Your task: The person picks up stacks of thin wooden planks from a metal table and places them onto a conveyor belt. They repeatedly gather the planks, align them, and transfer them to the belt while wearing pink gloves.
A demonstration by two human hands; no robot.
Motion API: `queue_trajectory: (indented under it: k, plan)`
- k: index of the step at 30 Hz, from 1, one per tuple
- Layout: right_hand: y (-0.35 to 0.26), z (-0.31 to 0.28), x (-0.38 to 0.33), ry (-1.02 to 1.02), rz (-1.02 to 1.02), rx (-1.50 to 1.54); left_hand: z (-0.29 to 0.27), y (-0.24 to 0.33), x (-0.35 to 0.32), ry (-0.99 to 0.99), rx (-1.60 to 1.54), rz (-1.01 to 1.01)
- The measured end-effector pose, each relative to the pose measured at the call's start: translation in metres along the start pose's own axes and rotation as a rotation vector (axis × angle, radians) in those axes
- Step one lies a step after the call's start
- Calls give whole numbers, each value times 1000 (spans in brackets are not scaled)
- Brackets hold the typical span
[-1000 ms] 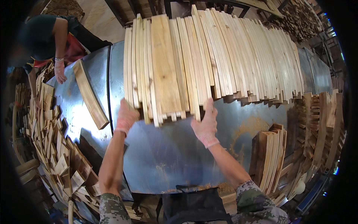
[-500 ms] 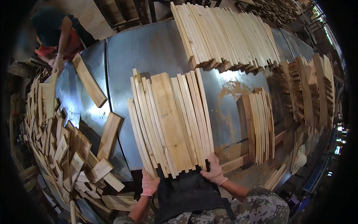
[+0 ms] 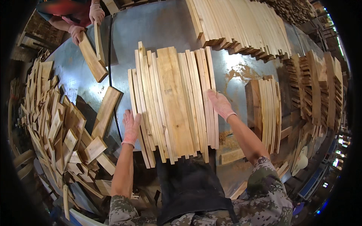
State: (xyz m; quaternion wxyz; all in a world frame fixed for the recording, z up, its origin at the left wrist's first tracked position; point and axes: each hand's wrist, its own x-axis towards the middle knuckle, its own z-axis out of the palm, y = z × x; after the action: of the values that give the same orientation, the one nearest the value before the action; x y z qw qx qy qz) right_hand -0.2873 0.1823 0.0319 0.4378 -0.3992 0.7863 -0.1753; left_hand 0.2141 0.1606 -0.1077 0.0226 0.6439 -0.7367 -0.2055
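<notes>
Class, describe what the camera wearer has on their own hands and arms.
The left hand and right hand wear thin, pale pink gloves. The forearms are bare below camouflage sleeves patterned in green, brown and grey blocks.

The left hand (image 3: 131, 124) and right hand (image 3: 220, 103) wear thin, pale pink gloves (image 3: 131, 132) with snug cuffs (image 3: 230, 115). Pixelated camouflage sleeves (image 3: 267, 182) in green, brown and pale grey leave the forearms (image 3: 247, 138) bare. A black apron (image 3: 191, 190) covers the front; the cloth (image 3: 258, 211) beside it looks camouflage too, though shadow and fisheye bending obscure its cut.
</notes>
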Motion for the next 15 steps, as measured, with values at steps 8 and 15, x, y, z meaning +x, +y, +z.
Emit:
queue_trajectory:
  k: [8, 15]
  plan:
    - [-5, 15, 21, 128, 209, -119, -105, 136, -3, -278, -1620, -652]
    - [-11, 8, 23, 144, 250, 218, -105, 145, -30, -173, -1610, -644]
